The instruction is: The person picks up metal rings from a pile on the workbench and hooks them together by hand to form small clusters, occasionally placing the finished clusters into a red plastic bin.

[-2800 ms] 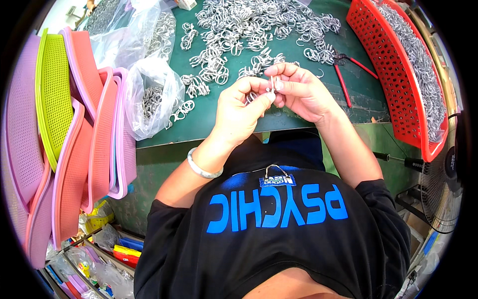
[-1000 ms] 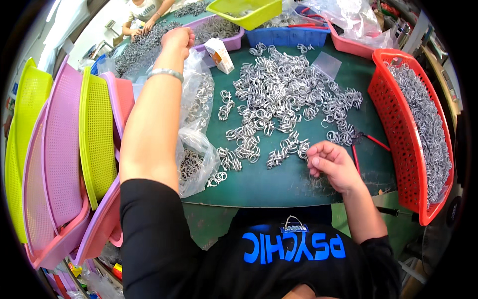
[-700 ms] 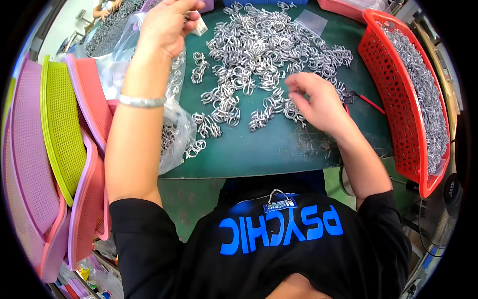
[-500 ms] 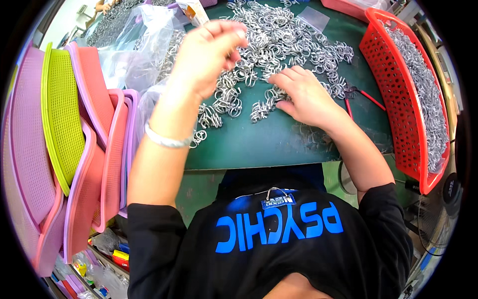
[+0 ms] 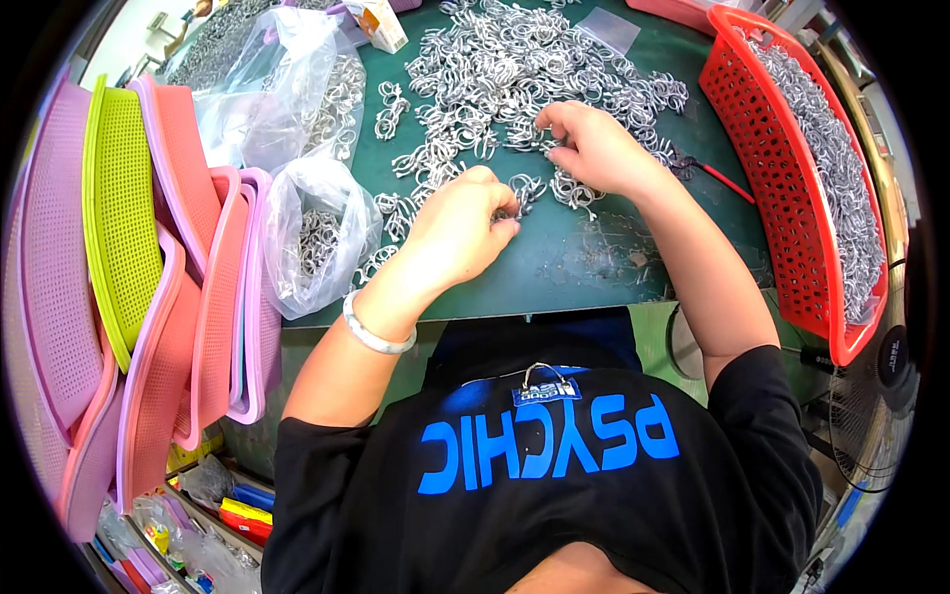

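**Picking metal rings from the pile**

The left hand [image 5: 460, 233] sits at frame centre on the green worktop [image 5: 584, 267], fingers [image 5: 500, 213] pinched on a small cluster of rings [image 5: 522, 190] at the near edge of the pile [image 5: 515, 89]. The right hand [image 5: 594, 148] lies just right of it, fingers curled into the pile; whether it holds a ring cannot be told.

Procedure, as judged from this view:

1. Keep both hands low over the worktop so that loose rings do not scatter.
2. Pinch one cluster at a time; the rings interlock, so lift slowly and let tangled neighbours drop free.
3. Work from the near edge of the pile, where the rings lie thin and single pieces show.
4. Keep the pliers [image 5: 708, 170], just right of the right wrist, clear of the forearm.

The red basket [image 5: 767, 178] at the right edge holds more rings. Clear bags [image 5: 312, 233] of rings lie left of the left hand.
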A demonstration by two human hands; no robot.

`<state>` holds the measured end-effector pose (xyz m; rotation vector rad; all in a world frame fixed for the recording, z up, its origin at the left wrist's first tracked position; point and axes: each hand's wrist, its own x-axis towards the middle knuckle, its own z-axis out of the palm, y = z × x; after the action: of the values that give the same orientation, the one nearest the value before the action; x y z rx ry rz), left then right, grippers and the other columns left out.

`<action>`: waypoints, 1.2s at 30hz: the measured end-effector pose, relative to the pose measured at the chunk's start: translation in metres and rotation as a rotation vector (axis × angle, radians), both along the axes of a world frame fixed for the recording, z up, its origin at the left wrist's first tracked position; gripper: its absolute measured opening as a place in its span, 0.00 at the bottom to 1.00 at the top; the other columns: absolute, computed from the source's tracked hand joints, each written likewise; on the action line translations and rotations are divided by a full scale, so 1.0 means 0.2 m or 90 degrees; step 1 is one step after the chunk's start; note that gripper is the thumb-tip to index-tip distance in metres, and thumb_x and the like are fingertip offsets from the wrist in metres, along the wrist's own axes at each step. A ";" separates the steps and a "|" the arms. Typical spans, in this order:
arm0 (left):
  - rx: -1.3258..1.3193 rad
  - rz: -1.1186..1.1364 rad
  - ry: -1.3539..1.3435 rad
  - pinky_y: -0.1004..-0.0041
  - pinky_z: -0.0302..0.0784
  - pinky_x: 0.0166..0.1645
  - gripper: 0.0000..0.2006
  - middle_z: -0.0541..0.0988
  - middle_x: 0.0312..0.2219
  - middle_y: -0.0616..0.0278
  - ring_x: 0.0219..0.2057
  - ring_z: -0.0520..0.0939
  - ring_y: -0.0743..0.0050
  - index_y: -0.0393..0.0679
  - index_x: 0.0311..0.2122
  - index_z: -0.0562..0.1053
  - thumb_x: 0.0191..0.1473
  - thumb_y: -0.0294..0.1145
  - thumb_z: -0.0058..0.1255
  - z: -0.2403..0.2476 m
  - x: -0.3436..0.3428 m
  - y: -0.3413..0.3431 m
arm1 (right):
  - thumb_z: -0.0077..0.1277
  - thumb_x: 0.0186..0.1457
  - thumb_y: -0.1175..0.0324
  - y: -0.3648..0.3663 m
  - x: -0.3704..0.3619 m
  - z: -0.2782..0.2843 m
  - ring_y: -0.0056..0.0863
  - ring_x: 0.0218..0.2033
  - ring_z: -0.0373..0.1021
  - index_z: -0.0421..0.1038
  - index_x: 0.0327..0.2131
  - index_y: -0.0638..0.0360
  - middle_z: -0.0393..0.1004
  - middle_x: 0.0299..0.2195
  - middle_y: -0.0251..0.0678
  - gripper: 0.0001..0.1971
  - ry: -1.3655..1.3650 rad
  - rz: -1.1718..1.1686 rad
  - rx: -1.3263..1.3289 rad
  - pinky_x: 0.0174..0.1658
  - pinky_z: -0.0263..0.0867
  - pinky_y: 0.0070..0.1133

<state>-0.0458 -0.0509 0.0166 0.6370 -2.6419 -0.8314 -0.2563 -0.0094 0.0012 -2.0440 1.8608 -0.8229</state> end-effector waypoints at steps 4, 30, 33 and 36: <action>0.167 0.081 0.010 0.80 0.66 0.27 0.10 0.73 0.23 0.63 0.20 0.70 0.81 0.38 0.31 0.74 0.40 0.28 0.56 0.01 0.01 0.02 | 0.49 0.39 0.78 -0.03 -0.02 0.00 0.21 0.24 0.64 0.66 0.37 0.61 0.66 0.24 0.33 0.16 -0.081 -0.033 0.131 0.29 0.62 0.19; 0.587 0.129 0.378 0.89 0.63 0.23 0.10 0.74 0.24 0.68 0.21 0.70 0.89 0.38 0.37 0.70 0.47 0.23 0.50 0.09 -0.03 0.19 | 0.45 0.49 0.78 0.28 0.19 0.11 0.19 0.31 0.67 0.64 0.41 0.67 0.70 0.33 0.35 0.14 -0.807 0.098 0.050 0.36 0.66 0.16; 0.550 0.113 0.396 0.89 0.63 0.22 0.09 0.73 0.23 0.69 0.20 0.69 0.90 0.39 0.37 0.70 0.47 0.23 0.51 0.07 -0.04 0.21 | 0.45 0.49 0.78 0.29 0.20 0.10 0.19 0.31 0.68 0.64 0.42 0.67 0.70 0.33 0.36 0.14 -0.824 0.103 0.031 0.36 0.66 0.17; 0.529 0.092 0.401 0.87 0.65 0.25 0.09 0.75 0.24 0.66 0.23 0.71 0.89 0.38 0.36 0.70 0.47 0.22 0.50 0.07 -0.02 0.21 | 0.45 0.49 0.78 0.30 0.21 0.09 0.19 0.32 0.68 0.64 0.42 0.67 0.70 0.34 0.36 0.14 -0.831 0.108 0.014 0.36 0.66 0.17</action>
<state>-0.0506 -0.0081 0.0313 0.5923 -1.6157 -1.7485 -0.2141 0.0511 0.0199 -1.0391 0.9015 -1.5189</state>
